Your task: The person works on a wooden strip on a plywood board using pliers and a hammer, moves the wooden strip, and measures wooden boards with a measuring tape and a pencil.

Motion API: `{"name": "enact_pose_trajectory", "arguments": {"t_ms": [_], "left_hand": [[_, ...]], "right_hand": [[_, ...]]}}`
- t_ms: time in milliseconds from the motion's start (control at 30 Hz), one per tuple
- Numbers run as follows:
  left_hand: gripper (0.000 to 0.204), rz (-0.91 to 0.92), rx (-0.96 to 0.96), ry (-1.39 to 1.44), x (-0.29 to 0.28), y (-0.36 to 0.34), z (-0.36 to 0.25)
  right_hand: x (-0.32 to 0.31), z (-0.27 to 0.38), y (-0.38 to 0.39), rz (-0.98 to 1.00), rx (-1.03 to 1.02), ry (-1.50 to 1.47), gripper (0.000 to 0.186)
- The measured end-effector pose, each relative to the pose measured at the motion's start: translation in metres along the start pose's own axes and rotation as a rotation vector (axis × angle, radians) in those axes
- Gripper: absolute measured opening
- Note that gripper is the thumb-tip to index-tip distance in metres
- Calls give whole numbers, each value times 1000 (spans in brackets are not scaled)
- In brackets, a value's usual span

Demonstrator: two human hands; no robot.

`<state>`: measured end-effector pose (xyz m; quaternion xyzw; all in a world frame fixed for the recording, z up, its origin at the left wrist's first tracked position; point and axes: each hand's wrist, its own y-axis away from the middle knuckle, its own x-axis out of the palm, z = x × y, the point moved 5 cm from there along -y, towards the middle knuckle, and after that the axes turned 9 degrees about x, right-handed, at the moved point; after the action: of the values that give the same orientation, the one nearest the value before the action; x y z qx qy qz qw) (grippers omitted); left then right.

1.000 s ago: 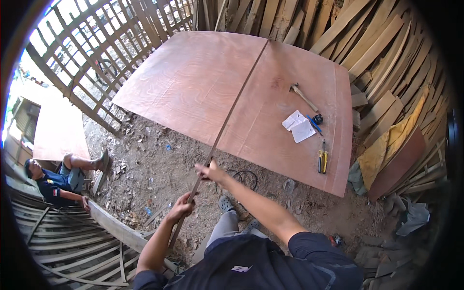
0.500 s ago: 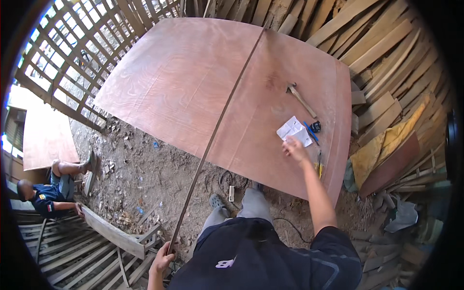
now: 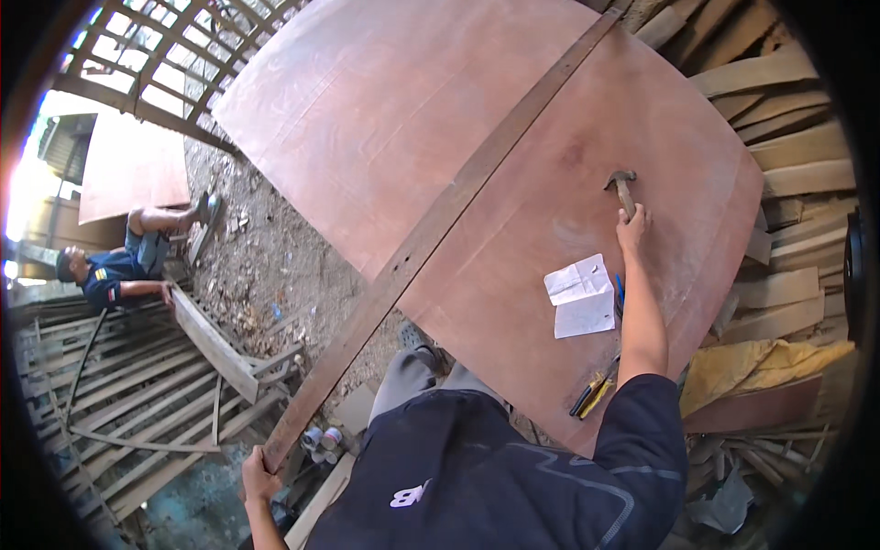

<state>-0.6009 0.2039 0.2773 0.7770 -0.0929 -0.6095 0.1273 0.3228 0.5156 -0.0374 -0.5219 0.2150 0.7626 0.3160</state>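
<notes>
The wooden-handled metal claw hammer [image 3: 624, 191] is toward the right edge of the reddish plywood sheet [image 3: 348, 119] — the right hand [image 3: 632, 226] wraps its fingers around it. The left hand [image 3: 260, 477] pinches the long brown wooden batten [image 3: 431, 231] — crossing the near edge.

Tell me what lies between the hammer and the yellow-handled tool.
Between hammer and tool, the head view shows white paper and a partly hidden blue item, beside the right forearm.

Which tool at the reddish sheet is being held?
The hammer, gripped in the right hand; the yellow-and-black-handled tool lies on the sheet with no hand on it.
</notes>
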Motion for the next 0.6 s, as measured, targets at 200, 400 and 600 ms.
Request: {"name": "enact_pose_trajectory", "arguments": {"t_ms": [200, 400, 600], "left_hand": [[28, -14, -65, -31, -14, 1, -19], [22, -170, 59, -115, -13, -11, -22], [23, -128, -21, -59, -6, -7, -7]], "right_hand": [[-55, 67, 2, -79, -86, -119, 32], [-104, 235, 22, 227, -458, -305, 34], [-125, 308, 26, 84, -729, -242, 26]]}}
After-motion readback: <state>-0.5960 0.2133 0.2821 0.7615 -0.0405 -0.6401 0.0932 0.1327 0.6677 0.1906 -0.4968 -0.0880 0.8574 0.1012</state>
